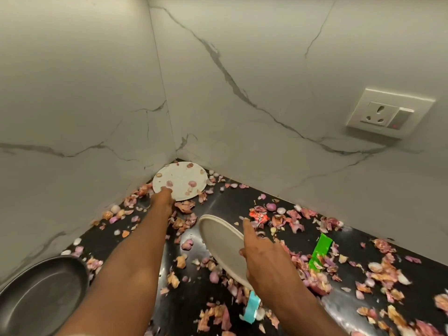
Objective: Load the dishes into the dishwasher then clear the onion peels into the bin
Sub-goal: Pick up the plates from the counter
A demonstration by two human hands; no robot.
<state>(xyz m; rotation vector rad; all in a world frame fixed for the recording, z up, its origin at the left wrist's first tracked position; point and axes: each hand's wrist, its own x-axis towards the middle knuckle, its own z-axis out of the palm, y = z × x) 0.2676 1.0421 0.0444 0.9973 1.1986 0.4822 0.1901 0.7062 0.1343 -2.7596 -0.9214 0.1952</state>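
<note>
Left hand (162,197) gripping corner white plate (180,180) at near rim; right hand (260,257) holding second, tilted plate (223,246), forefinger straight; two plates total.

Two white plates and scattered onion peels on a black tabletop (218,204).
One round white plate (180,180) lies flat in the far corner with a few peels on it; a second white plate (223,246) is tilted up off the tabletop nearer the camera. Pink and tan onion peels (312,220) litter the surface all around.
</note>
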